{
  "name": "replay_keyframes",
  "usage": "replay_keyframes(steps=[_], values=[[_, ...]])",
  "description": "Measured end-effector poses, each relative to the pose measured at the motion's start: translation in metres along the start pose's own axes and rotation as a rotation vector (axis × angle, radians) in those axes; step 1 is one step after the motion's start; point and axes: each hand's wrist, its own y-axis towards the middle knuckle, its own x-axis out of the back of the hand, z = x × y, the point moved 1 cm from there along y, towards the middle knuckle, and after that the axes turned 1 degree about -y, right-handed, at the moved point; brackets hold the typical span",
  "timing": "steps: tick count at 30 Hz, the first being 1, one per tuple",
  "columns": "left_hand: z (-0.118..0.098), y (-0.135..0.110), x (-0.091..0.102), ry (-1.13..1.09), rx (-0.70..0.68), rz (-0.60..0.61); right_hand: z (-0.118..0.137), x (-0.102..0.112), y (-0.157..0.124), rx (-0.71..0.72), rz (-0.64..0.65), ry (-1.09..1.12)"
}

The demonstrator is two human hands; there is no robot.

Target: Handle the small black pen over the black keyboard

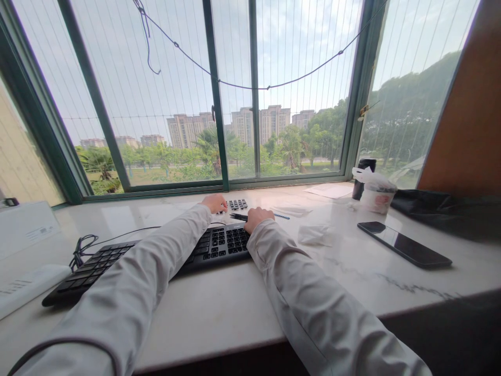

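Observation:
My left hand (214,202) lies at the left edge of a small black calculator (238,204) near the window, its fingers curled against it. My right hand (258,215) is closed in a fist round a dark pen (238,216), whose thin blue end (282,216) sticks out to the right. Both hands are just beyond the far edge of a black keyboard (156,256), and both white-sleeved forearms cross over it. All of this rests on a pale marble sill (235,303).
A black phone (405,244) lies face up at the right. Behind it stand a bag-covered cup (376,194) and a dark tumbler (362,175), with a black bag (442,211) beside them. A crumpled tissue (315,235), paper (331,190), white boxes (25,227) and a cable (82,248) are also here.

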Motion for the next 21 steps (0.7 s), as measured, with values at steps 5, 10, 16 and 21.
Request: replay_keyframes(steps=[5,10,16,21], values=[[0.0004,-0.0007,0.0005,0.002,0.009,0.003,0.0001,0.0009,-0.0007,-0.001,0.007,-0.003],[-0.0014,-0.002,0.0017,0.004,0.008,-0.004,0.0002,0.0018,-0.0015,0.003,0.009,0.005],[-0.0014,-0.0035,0.0025,0.001,0.003,-0.009,0.0001,0.0021,-0.0013,0.0,0.006,-0.001],[0.001,-0.0051,0.0062,-0.005,0.008,-0.01,-0.0011,0.0019,-0.0006,0.001,0.014,-0.005]])
